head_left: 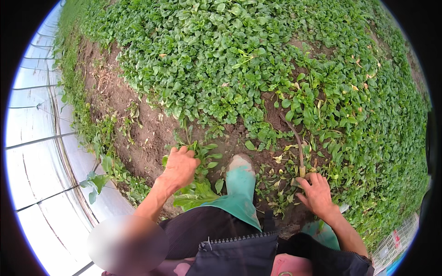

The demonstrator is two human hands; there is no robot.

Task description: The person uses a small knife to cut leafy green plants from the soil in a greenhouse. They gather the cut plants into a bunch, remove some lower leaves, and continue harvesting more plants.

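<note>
"Where are the greens (206, 155)?"

"Watching from afar, I see one bunch at the left hand (181, 164), whose fingers curl around it. Its leaves are bright green and broad, spreading toward the right hand (317, 193)."

"And that right hand?"

"Its fingertips are at the near end of one slender, curved tool (298, 142). I can't tell whether they grip it. I count two teal boots (240, 179), one between the hands, another below the right."

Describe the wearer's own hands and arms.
Left hand and right hand: bare, no gloves, rings or watch showing. Left forearm and right forearm bare too; a blurred patch hides part. Dark cloth borders the right one's lower end.
</note>
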